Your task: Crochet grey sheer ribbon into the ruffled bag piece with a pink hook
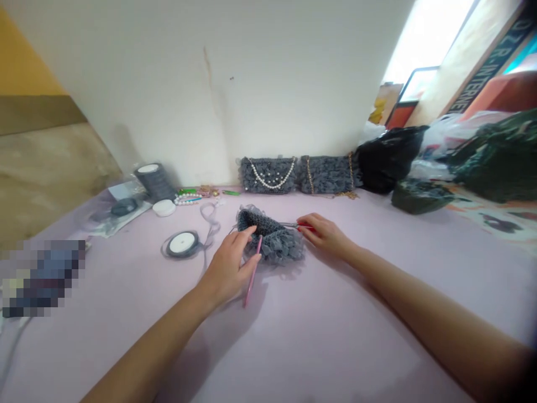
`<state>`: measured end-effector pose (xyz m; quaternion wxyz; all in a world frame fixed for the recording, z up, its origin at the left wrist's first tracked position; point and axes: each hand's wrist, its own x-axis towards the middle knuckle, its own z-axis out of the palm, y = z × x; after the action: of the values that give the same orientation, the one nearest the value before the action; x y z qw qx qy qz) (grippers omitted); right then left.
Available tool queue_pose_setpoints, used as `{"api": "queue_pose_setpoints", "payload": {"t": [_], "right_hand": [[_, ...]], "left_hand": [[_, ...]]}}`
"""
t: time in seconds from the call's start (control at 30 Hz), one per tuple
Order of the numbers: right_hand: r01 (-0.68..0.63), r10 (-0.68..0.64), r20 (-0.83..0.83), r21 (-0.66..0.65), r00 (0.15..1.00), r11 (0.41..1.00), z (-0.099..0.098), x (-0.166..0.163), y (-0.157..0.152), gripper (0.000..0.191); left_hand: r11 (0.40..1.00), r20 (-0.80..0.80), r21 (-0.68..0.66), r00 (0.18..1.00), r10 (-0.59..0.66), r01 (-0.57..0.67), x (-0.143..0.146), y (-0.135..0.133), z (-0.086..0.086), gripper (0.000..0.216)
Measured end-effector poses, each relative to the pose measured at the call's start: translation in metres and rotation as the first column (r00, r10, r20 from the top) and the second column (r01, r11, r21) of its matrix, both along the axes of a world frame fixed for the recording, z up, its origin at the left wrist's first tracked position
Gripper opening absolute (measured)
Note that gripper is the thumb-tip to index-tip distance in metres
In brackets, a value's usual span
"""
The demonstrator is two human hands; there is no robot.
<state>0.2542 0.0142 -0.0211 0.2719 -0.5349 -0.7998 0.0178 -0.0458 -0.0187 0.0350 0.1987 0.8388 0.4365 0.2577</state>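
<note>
A dark grey crocheted bag (277,246) with ruffled ribbon loops lies on the table, its opening gaping toward the upper left. My left hand (229,266) grips its left edge, index finger at the opening and thumb in front. By the thumb, a pink crochet hook (253,274) slants down from the bag. My right hand (325,235), fingers closed, holds the red handles of what look like scissors (288,224); their metal blades reach to the bag's right upper side. From a spool of grey ribbon (183,243), a loose strand trails left of the bag.
Two finished-looking grey bags, one with a pearl strap (268,182) and one with a gold chain (329,176), lean on the wall. Stacked ribbon spools (156,182), a white round lid (164,208) and beads stand back left. A black plastic bag (390,157) sits back right.
</note>
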Motion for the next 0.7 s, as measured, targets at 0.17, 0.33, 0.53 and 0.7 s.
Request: {"api": "queue_pose_setpoints", "payload": {"t": [0.17, 0.33, 0.53, 0.7], "right_hand": [[-0.011, 0.017, 0.120, -0.048, 0.993, 0.999, -0.008, -0.001, 0.000, 0.029], [0.122, -0.118, 0.132, -0.024, 0.984, 0.992, -0.008, 0.003, 0.003, 0.032], [-0.003, 0.025, -0.111, 0.194, 0.994, 0.981, 0.023, -0.030, -0.019, 0.029], [-0.375, 0.401, -0.049, 0.267, 0.915, 0.888, 0.042, -0.070, -0.059, 0.035]], "left_hand": [[0.996, -0.029, -0.082, 0.999, 0.025, -0.027, 0.002, 0.002, -0.008, 0.061], [0.998, 0.049, -0.037, 0.997, 0.054, -0.052, -0.002, 0.001, -0.014, 0.054], [0.997, 0.157, -0.045, 0.986, 0.063, -0.056, 0.002, 0.008, -0.013, 0.043], [0.980, 0.187, -0.197, 0.982, 0.015, 0.022, 0.011, 0.016, -0.013, 0.051]]}}
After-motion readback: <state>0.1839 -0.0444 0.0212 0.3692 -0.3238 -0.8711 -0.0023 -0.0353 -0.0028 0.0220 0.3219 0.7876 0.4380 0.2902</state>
